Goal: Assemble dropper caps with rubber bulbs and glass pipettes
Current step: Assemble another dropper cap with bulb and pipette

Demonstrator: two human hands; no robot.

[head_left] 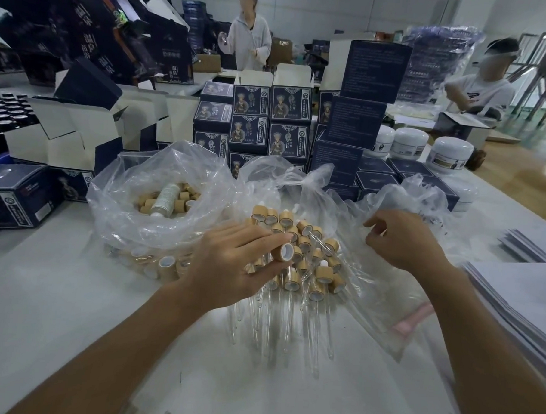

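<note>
Nearest the front edge of the white tabletop (42,306), a spread of finished droppers (296,283) lies with the glass tubes pointing toward the person and the tan caps heaped at the far end. The left hand (231,264) is over this heap, pinching a single cap (284,251) between thumb and fingertips, its white-lined opening turned toward the camera. The right hand (403,240) is just beside the heap on its right, fingers curled and pinching the crumpled clear plastic bag (400,200) there; whether anything else is in that grip cannot be told. A stack of grey paper sheets (518,299) sits at the right edge. Behind the left hand stands an open clear bag of loose caps (159,202), with a pale bottle (165,197) lying on top of them. Farther back, dark blue printed boxes (269,122) are stacked across the middle of the tabletop, with opened cartons (65,129) to the left and white jars (449,152) to the right. At the far side, one person (249,40) stands and another person (483,87) sits.
</note>
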